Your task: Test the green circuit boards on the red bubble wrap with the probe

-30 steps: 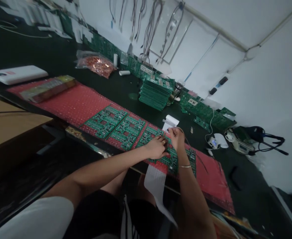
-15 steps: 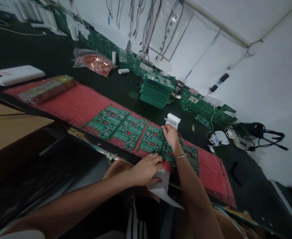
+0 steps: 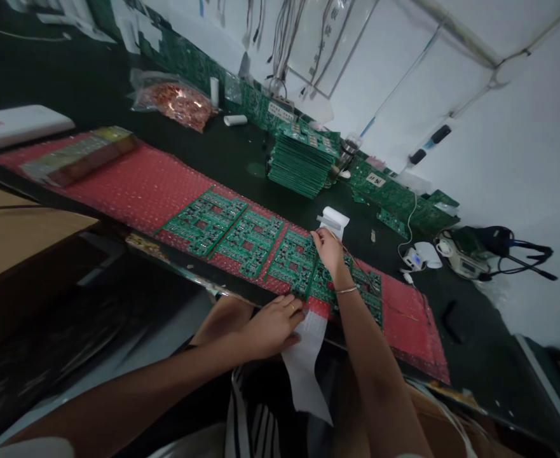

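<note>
My left hand (image 3: 273, 323) rests at the table's front edge. Its fingertips touch the lower edge of a green circuit board (image 3: 292, 261), and its thumb is apart beside a hanging white strip (image 3: 306, 372). At the boards' far edge my right hand (image 3: 330, 254) is closed in a pinch; what lies between its fingertips is hidden. A thin brownish cord or rod (image 3: 368, 280) runs from near that hand to the right. Several boards lie in a row on red bubble wrap (image 3: 150, 172), some partly behind my right arm. Just beyond the right hand lies a white roll (image 3: 335, 217).
Behind the row stands a tall stack of green boards (image 3: 303, 159). A clear bag of copper-coloured parts (image 3: 177, 102) lies farther left, beyond a long taped block (image 3: 86, 156) and a white power bank (image 3: 20, 125). A small white device (image 3: 413, 259) stands at right.
The view has shifted slightly. The white strip hangs lower and straighter below the table edge. Both hands keep nearly the same places by the boards.
</note>
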`<state>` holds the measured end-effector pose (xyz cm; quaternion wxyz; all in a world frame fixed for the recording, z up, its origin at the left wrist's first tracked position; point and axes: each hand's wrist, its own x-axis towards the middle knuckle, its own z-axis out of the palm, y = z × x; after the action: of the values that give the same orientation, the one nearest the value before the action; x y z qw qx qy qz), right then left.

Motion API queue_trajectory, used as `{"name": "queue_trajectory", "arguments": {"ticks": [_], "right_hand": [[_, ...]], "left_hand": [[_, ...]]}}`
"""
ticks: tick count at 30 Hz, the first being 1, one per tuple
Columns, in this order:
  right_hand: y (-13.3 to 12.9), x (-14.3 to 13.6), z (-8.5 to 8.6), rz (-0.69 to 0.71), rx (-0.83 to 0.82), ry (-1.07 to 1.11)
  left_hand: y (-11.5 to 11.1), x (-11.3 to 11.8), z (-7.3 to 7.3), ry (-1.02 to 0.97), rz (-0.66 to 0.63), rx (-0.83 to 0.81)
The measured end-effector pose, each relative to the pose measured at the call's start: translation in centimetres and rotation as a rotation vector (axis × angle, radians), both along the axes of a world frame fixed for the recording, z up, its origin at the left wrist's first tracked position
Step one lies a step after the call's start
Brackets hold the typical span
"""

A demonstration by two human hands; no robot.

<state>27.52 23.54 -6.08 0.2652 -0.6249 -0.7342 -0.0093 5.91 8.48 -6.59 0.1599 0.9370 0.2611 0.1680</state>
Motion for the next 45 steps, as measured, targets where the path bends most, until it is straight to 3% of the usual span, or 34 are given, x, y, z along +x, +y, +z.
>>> {"name": "queue_trajectory", "arguments": {"ticks": [12, 19, 27, 30, 33, 36, 40, 43, 45], "right_hand": [[0.9, 0.7, -1.9, -0.010, 0.047, 0.124], [0.8, 0.6, -2.1, -0.001, 0.107, 0.121], [0.8, 0.6, -2.1, 0.000, 0.084, 0.142], [0.7, 0.6, -2.1, -0.011, 0.074, 0.149], [0.7, 0.5, -2.1, -0.023, 0.053, 0.162], [0.6, 0.4, -2.0, -0.020, 0.040, 0.165], [0.5, 0.3, -1.9, 0.000, 0.057, 0.149], [0.5, 0.1, -1.9, -0.013, 0.059, 0.150], [0.5, 0.0, -2.0, -0.020, 0.063, 0.148]], "left_hand": [[-0.7, 1.6, -2.8, -0.215, 0.012, 0.086], [-0.9, 2.1, -3.4, -0.293, 0.047, 0.175], [-0.9, 1.7, -4.3, -0.308, -0.042, 0.323], [-1.3, 1.5, -4.2, -0.313, -0.094, 0.350], [-1.1, 1.2, -2.6, -0.336, -0.097, 0.280], [1.7, 1.1, 0.2, -0.433, 0.024, 0.106], [9.3, 2.1, 3.0, -0.433, 0.165, -0.087], [14.4, 3.3, 3.2, -0.254, 0.232, -0.117], [16.3, 4.1, 2.6, -0.151, 0.226, -0.118]]}}
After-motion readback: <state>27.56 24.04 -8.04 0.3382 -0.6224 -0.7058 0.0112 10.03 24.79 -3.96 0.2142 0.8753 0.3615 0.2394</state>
